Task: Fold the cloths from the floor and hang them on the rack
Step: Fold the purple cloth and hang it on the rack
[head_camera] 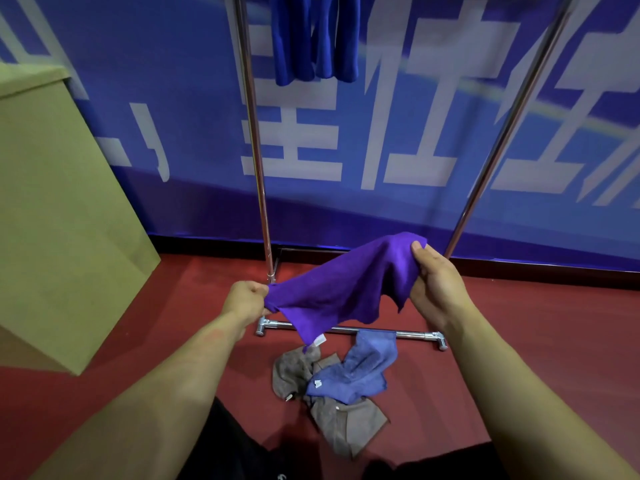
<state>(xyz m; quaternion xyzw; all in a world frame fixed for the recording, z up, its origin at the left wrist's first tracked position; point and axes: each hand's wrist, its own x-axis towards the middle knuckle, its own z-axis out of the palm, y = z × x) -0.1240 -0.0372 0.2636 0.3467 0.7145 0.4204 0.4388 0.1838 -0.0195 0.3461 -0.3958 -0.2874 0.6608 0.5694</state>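
A purple cloth (346,289) hangs stretched in the air between my hands. My left hand (246,301) pinches its left corner, and my right hand (434,282) grips its upper right edge. Below it, on the red floor, lies a small pile: a light blue cloth (360,372) on top of two grey-brown cloths (346,427). The metal rack (258,168) stands in front of me, its base bar (412,333) just beyond the pile. A folded blue cloth (315,39) hangs from the rack's top.
A large cardboard box (59,209) stands at the left. A blue banner wall (415,133) with white characters runs behind the rack. My dark-clothed knees (242,452) are at the bottom edge.
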